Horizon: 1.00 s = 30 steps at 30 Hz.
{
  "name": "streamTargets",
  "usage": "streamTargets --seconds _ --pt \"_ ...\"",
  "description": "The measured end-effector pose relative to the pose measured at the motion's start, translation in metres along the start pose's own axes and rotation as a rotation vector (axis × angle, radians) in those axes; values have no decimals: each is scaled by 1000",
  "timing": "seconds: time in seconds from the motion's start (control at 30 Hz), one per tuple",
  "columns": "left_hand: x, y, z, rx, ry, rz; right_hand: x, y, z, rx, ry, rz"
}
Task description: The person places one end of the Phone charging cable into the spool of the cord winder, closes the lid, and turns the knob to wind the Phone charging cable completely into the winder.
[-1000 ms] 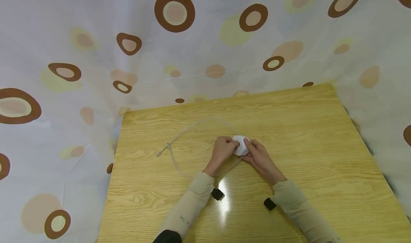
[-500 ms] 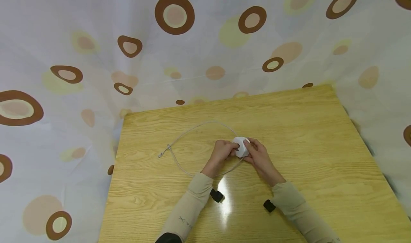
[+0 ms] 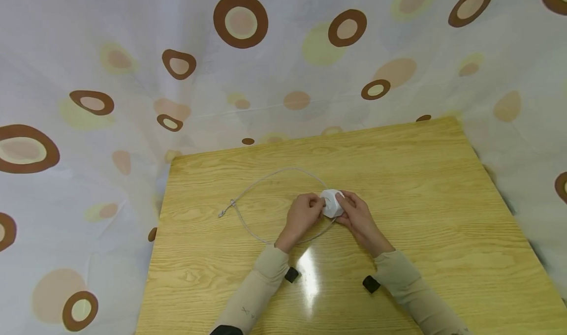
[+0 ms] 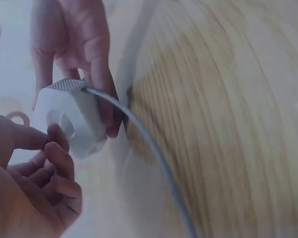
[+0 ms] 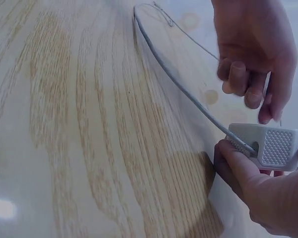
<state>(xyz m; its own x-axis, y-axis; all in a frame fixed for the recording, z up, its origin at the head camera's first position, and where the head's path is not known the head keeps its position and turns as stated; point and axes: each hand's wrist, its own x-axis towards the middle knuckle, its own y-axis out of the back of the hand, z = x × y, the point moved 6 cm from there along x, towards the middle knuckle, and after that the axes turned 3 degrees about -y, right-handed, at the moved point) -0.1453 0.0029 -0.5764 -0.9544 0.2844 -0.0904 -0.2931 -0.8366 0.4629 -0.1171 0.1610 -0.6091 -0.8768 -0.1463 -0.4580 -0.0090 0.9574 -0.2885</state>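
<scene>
A white eight-sided cable case [image 3: 333, 208] is held over the table. My right hand [image 3: 358, 216] grips it from the right, its thumb on the front face and fingers behind. In the right wrist view, two sides of the case [image 5: 278, 146] have a studded texture. A round dial [image 4: 67, 126] with a raised ridge sits on its face in the left wrist view. My left hand [image 3: 303, 214] is curled, its thumb and index finger pinching at the dial's edge. A thin grey cable [image 3: 248, 229] leaves the case on two sides and forms a wide loop.
On the left of the wooden table [image 3: 421, 177], the cable passes through a small ring and ends in a metal tip [image 3: 221, 214]. A patterned sheet [image 3: 283, 54] stands along the back and both sides of the table.
My left thumb and index finger have shifted from the middle of the dial slightly left, so more of it shows. The left wrist has turned a little. My right hand keeps its grip.
</scene>
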Motion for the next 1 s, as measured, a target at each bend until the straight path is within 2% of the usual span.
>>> streamTargets --seconds 0.07,0.17,0.27,0.4,0.57,0.73,0.83,1.0 --pt "-3 5 9 206 -113 20 0 1 0 14 -2 -9" --pt "-8 6 20 423 -290 4 0 1 1 35 -11 -20" --pt "-9 5 23 551 -430 -18 0 1 3 47 -24 -34" --pt "-8 6 24 644 -544 -20 0 0 5 59 -33 -59" --pt "-9 9 23 700 -640 -49 0 -1 6 50 -36 -62" --pt "-12 11 21 730 -722 18 0 -4 6 52 -33 -76" --pt "-13 9 17 724 -725 71 -1 -7 5 59 -36 -85" --pt "-14 5 12 712 -690 144 -1 -9 5 72 -33 -67"
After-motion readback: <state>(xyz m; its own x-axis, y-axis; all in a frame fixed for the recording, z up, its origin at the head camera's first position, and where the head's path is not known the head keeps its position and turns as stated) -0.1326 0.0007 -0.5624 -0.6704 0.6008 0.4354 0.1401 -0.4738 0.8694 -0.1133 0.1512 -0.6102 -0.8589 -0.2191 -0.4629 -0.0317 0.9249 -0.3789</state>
